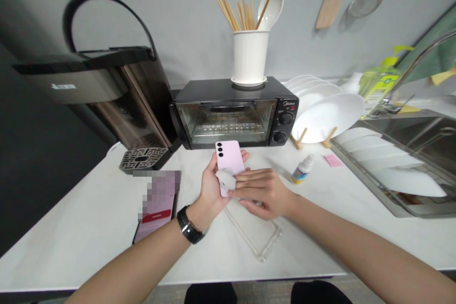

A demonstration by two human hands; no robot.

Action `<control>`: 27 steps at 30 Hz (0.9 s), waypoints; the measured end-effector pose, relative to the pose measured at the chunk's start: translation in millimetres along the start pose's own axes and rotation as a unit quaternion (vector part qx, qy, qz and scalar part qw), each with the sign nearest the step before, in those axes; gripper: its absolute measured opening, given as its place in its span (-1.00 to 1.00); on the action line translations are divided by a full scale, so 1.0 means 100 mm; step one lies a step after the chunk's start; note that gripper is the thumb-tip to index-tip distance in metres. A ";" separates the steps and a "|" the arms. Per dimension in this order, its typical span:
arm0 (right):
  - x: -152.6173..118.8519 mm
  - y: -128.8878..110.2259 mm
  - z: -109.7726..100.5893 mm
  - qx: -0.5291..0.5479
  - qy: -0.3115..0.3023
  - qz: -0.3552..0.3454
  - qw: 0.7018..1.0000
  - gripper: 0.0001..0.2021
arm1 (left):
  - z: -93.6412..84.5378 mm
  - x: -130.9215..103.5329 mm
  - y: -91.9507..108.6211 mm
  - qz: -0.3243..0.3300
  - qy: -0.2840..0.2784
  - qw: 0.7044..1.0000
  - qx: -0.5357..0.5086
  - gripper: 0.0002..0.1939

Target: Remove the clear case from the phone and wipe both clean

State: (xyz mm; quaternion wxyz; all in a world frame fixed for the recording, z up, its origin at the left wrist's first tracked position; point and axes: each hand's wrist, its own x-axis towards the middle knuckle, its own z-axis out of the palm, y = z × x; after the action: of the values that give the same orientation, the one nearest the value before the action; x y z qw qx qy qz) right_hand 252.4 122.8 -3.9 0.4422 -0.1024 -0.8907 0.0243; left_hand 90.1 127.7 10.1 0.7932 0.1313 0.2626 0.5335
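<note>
A pale pink phone (230,154) lies back side up in my left hand (211,183), its three black camera lenses at the top left. My left fingers and thumb wrap round its edges. A white tissue (226,179) rests on the lower part of the phone's back. Over it lies my right hand (261,192), fingers stretched together and pressing the tissue to the phone. Beneath both hands a clear phone case (260,242) lies on the white counter, partly hidden by my right hand. To the right stands a small white spray bottle (302,169) with a coloured label.
A second phone (156,209), partly pixelated, lies left on the counter (89,228). Behind are a water dispenser (142,109) and a black toaster oven (228,126) carrying a white utensil cup (250,57). White plates (327,114), a pink note (333,160) and a sink (423,128) are right.
</note>
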 end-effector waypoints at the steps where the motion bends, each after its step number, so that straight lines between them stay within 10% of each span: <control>1: -0.01 0.01 0.00 -0.015 0.011 0.028 0.999 -0.75 | -0.01 0.01 0.01 0.011 0.003 1.000 -0.002 -0.41; 6: -0.06 0.16 -0.04 -0.151 0.011 0.211 0.966 -0.66 | -0.09 0.02 -0.06 -0.057 -0.016 0.998 0.013 -0.57; 14: 0.00 -0.04 0.01 0.035 -0.019 0.022 0.999 -0.74 | -0.07 0.00 -0.06 -0.061 -0.047 0.997 0.010 -0.36; 22: -0.11 0.14 -0.02 -0.140 0.023 0.206 0.968 -0.53 | -0.09 0.01 -0.06 -0.071 -0.016 0.997 0.010 -0.51; 27: -0.08 0.02 0.05 -0.010 -0.011 0.055 0.998 -0.48 | -0.08 0.00 -0.08 -0.068 -0.007 0.998 0.013 -0.40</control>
State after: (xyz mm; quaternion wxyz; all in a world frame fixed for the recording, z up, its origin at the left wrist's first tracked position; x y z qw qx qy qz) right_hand 253.4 123.6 -13.7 0.4295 -0.1550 -0.8887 0.0412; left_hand 91.9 123.7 0.2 0.8274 0.1276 0.2725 0.4742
